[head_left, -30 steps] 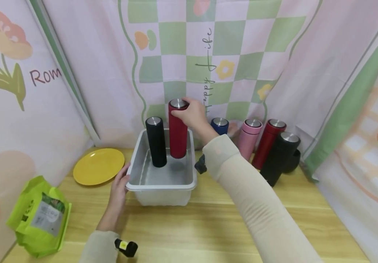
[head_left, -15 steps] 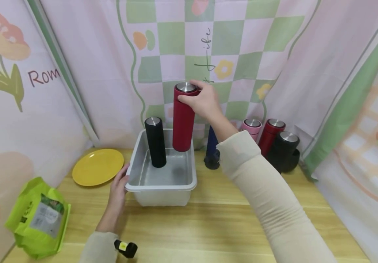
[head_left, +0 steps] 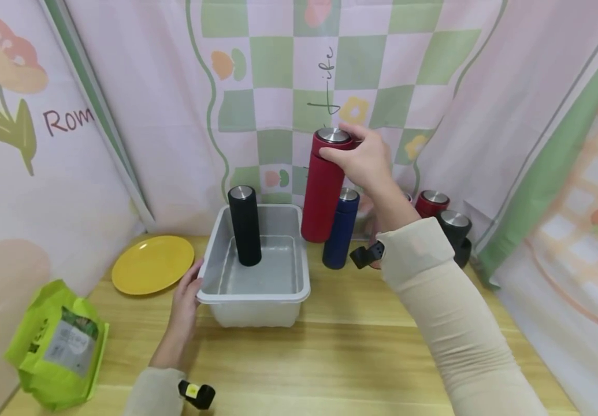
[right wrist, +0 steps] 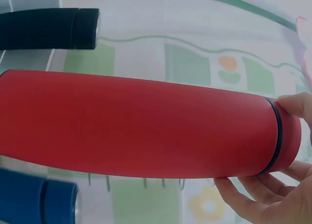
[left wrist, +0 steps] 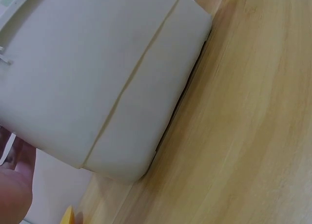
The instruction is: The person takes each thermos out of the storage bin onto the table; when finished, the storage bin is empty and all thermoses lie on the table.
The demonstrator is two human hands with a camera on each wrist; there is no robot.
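Observation:
My right hand [head_left: 368, 159] holds a red thermos flask [head_left: 323, 188] by its capped top, thumb on one side and fingers on the other. In the head view the flask hangs slightly tilted to the right of the grey plastic bin [head_left: 254, 312], in front of a blue thermos [head_left: 341, 231]. A black thermos [head_left: 245, 225] stands upright inside the bin. My left hand [head_left: 183, 300] grips the bin's left rim; in the left wrist view its fingers [left wrist: 24, 160] show at that rim, partly cut off. The right wrist view shows the red flask's black ring near the cap.
Right of the blue thermos stand another red thermos [head_left: 432, 202] and a black one [head_left: 453, 225], partly behind my forearm. A pink thermos is mostly hidden there. A yellow plate [head_left: 153, 264] and a green packet [head_left: 59, 346] lie on the left of the wooden table [head_left: 330, 358].
My right hand has lifted the red thermos up out of the bin and carried it right, past the bin's right rim. The left hand has stayed at the bin.

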